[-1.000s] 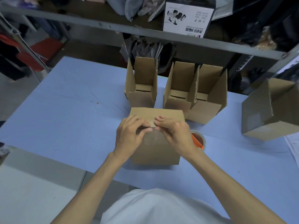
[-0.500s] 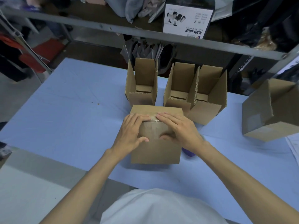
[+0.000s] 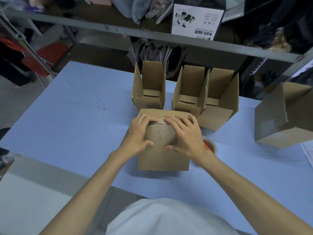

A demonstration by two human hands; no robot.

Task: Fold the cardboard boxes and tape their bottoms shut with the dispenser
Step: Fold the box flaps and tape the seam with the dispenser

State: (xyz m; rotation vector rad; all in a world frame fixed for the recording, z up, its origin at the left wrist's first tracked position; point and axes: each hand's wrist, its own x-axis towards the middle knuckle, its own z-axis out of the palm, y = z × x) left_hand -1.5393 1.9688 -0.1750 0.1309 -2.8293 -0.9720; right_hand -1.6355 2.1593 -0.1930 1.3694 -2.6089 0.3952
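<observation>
A closed cardboard box [image 3: 162, 158] stands upside down on the blue table [image 3: 76, 116] in front of me, with a strip of clear tape [image 3: 159, 133] running over its upper face. My left hand [image 3: 138, 134] and my right hand [image 3: 185, 134] lie flat on that face, fingers spread, pressing on either side of the tape. A tape dispenser [image 3: 210, 145] with an orange part peeks out just right of my right wrist, mostly hidden.
Three folded boxes with open tops stand behind: one [image 3: 149, 89] at centre, two [image 3: 188, 92] [image 3: 220, 99] touching each other to its right. Another box [image 3: 284, 116] lies tilted at the right edge. A metal shelf rail [image 3: 152, 37] crosses overhead.
My hands went from pinching at the tape near the box's far edge to lying flat and spread over the top. The dispenser beside my right wrist shows again.
</observation>
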